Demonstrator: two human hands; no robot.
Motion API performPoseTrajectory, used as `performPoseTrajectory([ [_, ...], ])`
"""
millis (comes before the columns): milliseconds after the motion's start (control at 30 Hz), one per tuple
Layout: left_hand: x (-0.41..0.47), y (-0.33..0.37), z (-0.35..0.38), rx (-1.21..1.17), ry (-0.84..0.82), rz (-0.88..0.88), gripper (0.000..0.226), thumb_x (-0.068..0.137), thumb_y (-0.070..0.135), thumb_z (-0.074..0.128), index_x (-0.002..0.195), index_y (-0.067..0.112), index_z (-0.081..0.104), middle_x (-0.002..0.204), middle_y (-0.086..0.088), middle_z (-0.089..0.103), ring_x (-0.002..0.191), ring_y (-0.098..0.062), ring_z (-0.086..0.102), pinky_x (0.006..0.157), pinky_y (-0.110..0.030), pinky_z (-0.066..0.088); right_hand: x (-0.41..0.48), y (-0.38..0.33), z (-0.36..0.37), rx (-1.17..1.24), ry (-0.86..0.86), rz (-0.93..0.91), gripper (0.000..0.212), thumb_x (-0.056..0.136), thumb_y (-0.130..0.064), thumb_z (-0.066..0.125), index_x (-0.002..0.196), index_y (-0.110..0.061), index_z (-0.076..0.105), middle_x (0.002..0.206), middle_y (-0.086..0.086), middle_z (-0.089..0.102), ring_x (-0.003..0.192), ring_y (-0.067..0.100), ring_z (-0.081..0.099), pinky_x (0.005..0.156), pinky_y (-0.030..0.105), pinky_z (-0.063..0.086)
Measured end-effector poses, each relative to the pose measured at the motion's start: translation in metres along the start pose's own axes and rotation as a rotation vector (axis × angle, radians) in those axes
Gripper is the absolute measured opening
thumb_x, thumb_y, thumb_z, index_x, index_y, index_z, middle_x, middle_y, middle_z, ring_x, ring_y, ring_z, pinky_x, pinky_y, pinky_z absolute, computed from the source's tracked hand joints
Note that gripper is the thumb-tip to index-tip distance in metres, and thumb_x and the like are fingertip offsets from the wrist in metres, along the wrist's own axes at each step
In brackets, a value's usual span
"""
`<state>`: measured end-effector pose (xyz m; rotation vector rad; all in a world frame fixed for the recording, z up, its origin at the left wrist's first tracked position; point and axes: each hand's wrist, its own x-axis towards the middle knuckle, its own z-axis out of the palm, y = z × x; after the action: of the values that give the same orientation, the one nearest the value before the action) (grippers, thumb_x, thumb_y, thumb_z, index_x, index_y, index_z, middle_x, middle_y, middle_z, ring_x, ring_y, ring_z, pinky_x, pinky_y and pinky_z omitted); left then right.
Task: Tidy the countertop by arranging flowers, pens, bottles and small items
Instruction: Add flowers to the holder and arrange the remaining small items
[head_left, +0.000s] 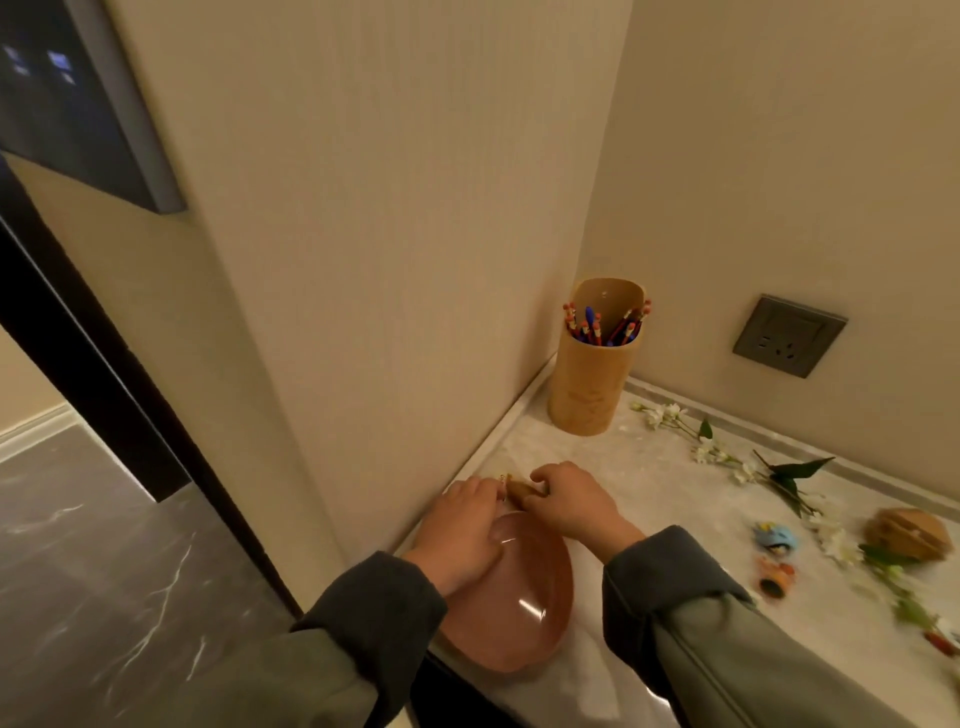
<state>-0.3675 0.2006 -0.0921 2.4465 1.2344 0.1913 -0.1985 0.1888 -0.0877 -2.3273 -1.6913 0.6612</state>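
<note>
1. Pink dish (524, 618) nearest me, at counter (649, 478) edge; my L hand (462, 525) over its far rim.
2. L hand & R hand (571, 501) both pinch small brown item (519, 491) betw. them, just past dish. Maybe a bottle, too blurry.
3. Flowers (727, 457) lie well off to R.

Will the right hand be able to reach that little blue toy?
Probably yes. The blue toy lies on the countertop right of the right hand, with nothing between. But that hand grips a small brown item, so it must let go first.
</note>
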Motion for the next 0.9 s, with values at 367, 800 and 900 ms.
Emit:
performPoseTrajectory([
  [367, 0.012, -0.005, 0.002, 0.001, -0.053, 0.161, 0.039, 0.097, 0.021, 0.047, 0.136, 0.019, 0.045, 0.132, -0.003, 0.049, 0.121, -0.022, 0.045, 0.099, -0.032, 0.037, -0.022, 0.021, 0.005, 0.316, 0.224, 0.223, 0.022, 0.062, -0.034, 0.074, 0.078, -0.023, 0.063, 0.074, -0.006, 0.061, 0.070, 0.009, 0.057, 0.060, 0.029, 0.047],
  [800, 0.065, 0.036, 0.020, -0.311, -0.009, 0.237, 0.049, 0.095, 0.016, 0.052, 0.143, 0.023, 0.044, 0.122, -0.004, 0.058, 0.114, -0.021, 0.054, 0.096, -0.028, 0.042, -0.074, 0.034, -0.021, 0.327, 0.383, 0.381, 0.040, 0.058, -0.055, 0.070, 0.081, -0.027, 0.054, 0.073, -0.009, 0.060, 0.074, 0.014, 0.060, 0.067, 0.037, 0.050],
  [900, 0.074, 0.041, 0.021, -0.423, -0.060, 0.238, 0.052, 0.095, 0.008, 0.049, 0.144, 0.023, 0.042, 0.125, -0.004, 0.055, 0.116, -0.015, 0.054, 0.102, -0.029, 0.042, -0.076, 0.037, -0.020, 0.164, 0.330, 0.334, 0.035, 0.060, -0.052, 0.067, 0.084, -0.029, 0.056, 0.075, -0.010, 0.060, 0.079, 0.015, 0.059, 0.074, 0.034, 0.046],
])
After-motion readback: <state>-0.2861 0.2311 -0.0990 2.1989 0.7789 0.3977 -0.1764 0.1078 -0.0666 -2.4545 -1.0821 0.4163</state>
